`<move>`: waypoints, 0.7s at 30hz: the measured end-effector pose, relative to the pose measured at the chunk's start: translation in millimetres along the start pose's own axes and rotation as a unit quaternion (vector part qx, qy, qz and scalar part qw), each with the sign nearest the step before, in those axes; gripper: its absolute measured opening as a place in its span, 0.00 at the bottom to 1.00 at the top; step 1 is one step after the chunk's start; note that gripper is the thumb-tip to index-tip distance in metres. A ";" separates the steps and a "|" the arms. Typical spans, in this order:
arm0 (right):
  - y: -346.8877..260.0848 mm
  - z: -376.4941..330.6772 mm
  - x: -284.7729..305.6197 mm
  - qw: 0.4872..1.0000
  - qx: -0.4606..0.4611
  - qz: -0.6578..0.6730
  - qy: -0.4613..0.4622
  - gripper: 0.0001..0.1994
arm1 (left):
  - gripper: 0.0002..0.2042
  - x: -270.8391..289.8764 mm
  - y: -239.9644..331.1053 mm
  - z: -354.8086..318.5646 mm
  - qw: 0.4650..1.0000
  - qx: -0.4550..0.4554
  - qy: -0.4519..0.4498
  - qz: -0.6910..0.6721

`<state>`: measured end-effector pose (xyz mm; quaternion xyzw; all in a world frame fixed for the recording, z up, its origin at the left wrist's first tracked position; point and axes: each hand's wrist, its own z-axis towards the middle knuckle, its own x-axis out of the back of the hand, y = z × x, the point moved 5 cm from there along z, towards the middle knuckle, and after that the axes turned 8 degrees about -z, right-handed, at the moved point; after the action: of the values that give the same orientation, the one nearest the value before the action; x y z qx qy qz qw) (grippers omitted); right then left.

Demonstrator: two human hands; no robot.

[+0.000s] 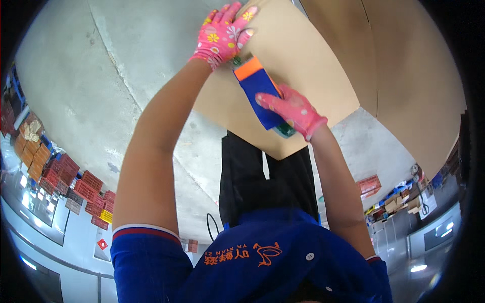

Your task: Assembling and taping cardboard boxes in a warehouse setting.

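Note:
A large tan cardboard sheet (pixel 308 55) lies on the concrete floor in front of me. My left hand (pixel 225 33), in a pink flowered glove, presses flat on its upper left edge. My right hand (pixel 295 111), in the same kind of glove, grips a blue hand tool with an orange end (pixel 257 86) that rests on the cardboard. The orange end points toward my left hand and nearly touches it. A green part shows at the tool's lower end, beside my right wrist.
More tan cardboard (pixel 414 76) lies to the right. Grey concrete floor (pixel 86 76) spreads to the left. Stacked red and orange crates (pixel 65 177) line the lower left. Boxes and clutter (pixel 399 199) sit at the lower right.

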<state>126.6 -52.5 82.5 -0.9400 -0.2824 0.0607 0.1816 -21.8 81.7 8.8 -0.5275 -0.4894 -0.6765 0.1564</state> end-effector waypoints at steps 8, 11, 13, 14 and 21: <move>26.8 -40.4 5.9 0.999 -0.022 0.034 -0.013 0.36 | 0.27 5.7 7.3 3.5 1.000 0.003 -0.023 -0.001; 74.0 -77.1 24.8 0.998 -0.045 0.036 -0.026 0.34 | 0.30 10.4 8.8 1.6 1.000 -0.017 -0.003 0.009; 123.3 -101.4 37.1 0.996 -0.065 0.052 -0.032 0.34 | 0.30 12.3 8.8 4.1 1.000 -0.007 -0.015 -0.011; 142.9 -113.9 46.2 0.996 -0.090 0.004 -0.001 0.34 | 0.30 11.9 6.7 4.5 0.999 -0.001 -0.026 -0.028; 185.7 -98.7 43.1 0.988 -0.151 -0.045 0.005 0.33 | 0.28 24.5 6.3 4.3 0.993 -0.019 0.057 0.100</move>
<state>278.4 -202.8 103.6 -0.9434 -0.3291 0.0048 0.0416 -24.4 89.8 33.0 -0.5373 -0.4116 -0.6957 0.2404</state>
